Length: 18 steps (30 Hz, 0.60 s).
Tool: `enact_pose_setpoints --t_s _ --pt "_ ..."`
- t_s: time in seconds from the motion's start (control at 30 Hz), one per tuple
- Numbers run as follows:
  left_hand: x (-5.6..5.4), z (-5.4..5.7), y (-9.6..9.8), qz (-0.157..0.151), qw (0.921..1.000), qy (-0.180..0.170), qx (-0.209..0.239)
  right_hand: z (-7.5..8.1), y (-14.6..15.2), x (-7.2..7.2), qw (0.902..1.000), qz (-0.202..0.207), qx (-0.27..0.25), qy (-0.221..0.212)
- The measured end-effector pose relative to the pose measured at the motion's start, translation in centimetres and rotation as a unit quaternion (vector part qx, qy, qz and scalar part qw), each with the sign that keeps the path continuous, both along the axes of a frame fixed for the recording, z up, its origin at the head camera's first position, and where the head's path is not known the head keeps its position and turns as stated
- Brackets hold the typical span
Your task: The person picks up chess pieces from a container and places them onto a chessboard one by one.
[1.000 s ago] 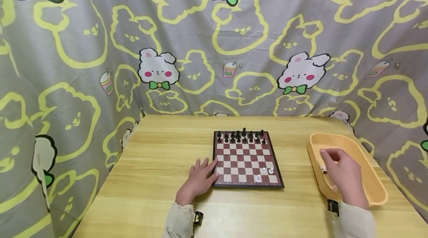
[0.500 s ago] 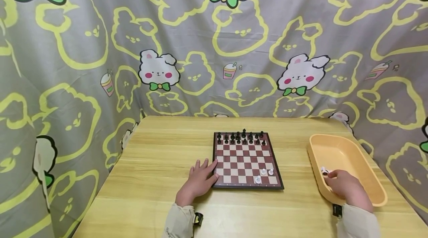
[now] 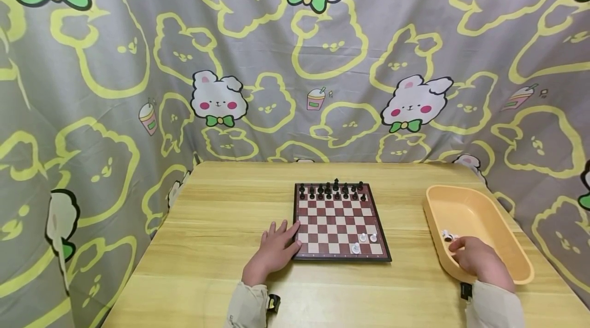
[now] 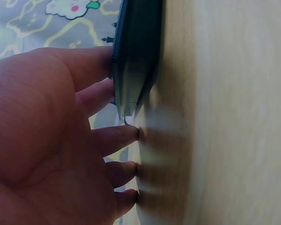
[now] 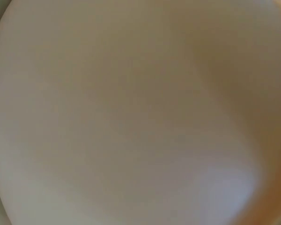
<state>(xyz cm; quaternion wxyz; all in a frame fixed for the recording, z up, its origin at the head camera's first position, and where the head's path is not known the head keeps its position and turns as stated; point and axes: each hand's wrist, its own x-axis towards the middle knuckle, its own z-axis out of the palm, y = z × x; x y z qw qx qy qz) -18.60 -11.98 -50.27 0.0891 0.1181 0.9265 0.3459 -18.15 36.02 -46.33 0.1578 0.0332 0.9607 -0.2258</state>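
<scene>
My left hand [image 3: 269, 252] rests at the near left edge of a chessboard [image 3: 320, 219]. In the left wrist view, thumb and index finger touch the board's side while the other fingertips [image 4: 131, 169] press on the wood. Three white chess pieces [image 3: 356, 248] stand at the board's near right. Two rows of black chess pieces [image 3: 337, 193] line its far end. My right hand [image 3: 481, 259] reaches down into a yellow-orange tub [image 3: 465, 210], fingers beside some white chess pieces [image 3: 447, 236]. Its fingertips are partly hidden, and I cannot tell whether they pinch a piece.
Both the board and the tub stand on a light wooden table [image 3: 207, 215]. A grey patterned curtain [image 3: 272, 51] encloses the back and sides. The right wrist view holds only a blurred pale surface with an orange edge.
My right hand has dropped from above the tub's left side down into it, shifting slightly right and toward me. The left hand stays at the board's edge.
</scene>
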Motion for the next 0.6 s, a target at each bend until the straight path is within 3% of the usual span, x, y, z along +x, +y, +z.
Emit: enact_pose_setpoints --t_s 0.23,0.6 --pt "0.02 -0.13 0.0 0.001 1.0 -0.003 -0.004 -0.13 -0.15 0.08 0.9997 -0.019 -0.017 -0.004" --pt "-0.09 -0.12 0.02 -0.001 1.0 -0.003 -0.005 -0.19 -0.13 0.01 0.9997 -0.009 -0.017 0.017"
